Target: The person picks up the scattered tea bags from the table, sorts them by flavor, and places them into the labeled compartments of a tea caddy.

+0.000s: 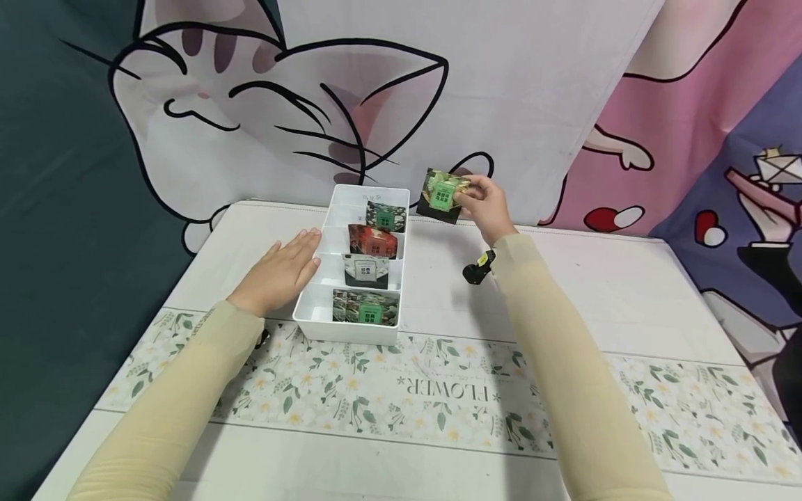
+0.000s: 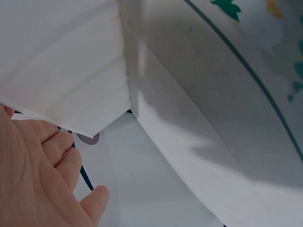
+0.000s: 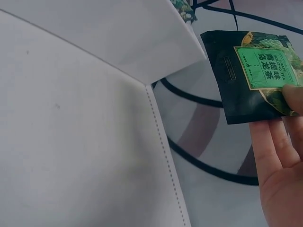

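Note:
My right hand pinches a black and green tea sachet between thumb and fingers, held up to the right of the box's far end. In the right wrist view the sachet shows a bright green label with the thumb over its edge. A white divided box stands on the table. My left hand lies at the box's left rim with its fingers straight. From the left wrist, its fingers show beside the box's outer wall.
Inside the box, from far to near, are a dark green sachet, red sachets, a grey and black sachet and several green sachets. A flowered cloth covers the table. A cat-print curtain hangs behind.

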`<state>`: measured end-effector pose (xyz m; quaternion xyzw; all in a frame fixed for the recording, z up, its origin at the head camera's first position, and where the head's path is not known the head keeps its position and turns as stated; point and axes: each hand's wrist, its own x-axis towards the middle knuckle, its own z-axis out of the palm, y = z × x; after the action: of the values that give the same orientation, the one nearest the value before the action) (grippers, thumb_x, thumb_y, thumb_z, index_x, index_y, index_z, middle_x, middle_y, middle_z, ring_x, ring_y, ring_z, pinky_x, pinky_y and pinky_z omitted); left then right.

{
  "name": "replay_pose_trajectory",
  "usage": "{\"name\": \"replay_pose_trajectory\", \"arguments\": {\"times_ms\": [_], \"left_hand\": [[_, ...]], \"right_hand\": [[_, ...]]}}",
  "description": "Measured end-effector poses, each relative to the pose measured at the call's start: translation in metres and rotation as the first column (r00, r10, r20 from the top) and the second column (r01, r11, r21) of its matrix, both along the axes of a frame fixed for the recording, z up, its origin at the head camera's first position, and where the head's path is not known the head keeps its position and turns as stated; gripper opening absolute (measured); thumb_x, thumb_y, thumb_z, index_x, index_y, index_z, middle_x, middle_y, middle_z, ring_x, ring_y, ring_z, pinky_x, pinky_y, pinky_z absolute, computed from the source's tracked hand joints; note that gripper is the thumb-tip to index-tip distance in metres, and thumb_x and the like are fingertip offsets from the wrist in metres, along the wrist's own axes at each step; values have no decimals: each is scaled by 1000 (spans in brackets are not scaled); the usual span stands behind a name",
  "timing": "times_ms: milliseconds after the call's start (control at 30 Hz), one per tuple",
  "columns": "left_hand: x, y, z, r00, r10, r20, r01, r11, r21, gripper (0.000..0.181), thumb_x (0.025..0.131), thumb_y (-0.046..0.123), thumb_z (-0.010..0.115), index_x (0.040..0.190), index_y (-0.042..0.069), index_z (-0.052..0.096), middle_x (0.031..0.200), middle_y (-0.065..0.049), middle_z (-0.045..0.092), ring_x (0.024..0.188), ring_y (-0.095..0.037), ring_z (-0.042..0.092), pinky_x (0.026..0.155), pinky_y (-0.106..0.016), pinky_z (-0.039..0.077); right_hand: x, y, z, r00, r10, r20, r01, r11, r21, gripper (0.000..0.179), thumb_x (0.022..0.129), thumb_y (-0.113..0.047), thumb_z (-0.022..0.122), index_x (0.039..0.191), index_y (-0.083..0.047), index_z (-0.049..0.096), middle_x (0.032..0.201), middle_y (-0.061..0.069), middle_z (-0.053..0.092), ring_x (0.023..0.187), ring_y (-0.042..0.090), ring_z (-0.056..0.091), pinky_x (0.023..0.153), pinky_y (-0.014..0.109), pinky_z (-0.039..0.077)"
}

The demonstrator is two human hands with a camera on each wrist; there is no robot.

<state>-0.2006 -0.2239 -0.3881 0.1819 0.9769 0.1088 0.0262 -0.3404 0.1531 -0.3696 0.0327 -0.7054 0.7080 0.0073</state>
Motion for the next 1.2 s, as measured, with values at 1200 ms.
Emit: {"name": "replay_pose_trajectory", "arguments": {"times_ms": [1200], "left_hand": [[2,1,-1,1000,1,4,-1,1000,0,63,111,41,18,162,4,11,169,-12,12,156,-31,10,125,-56,4]], "right_hand": [[9,-73,55,995,81,-57,-75,993,95,27,101,4,56,127,1,58,101,11,62,92,23,58,93,46,51]]}}
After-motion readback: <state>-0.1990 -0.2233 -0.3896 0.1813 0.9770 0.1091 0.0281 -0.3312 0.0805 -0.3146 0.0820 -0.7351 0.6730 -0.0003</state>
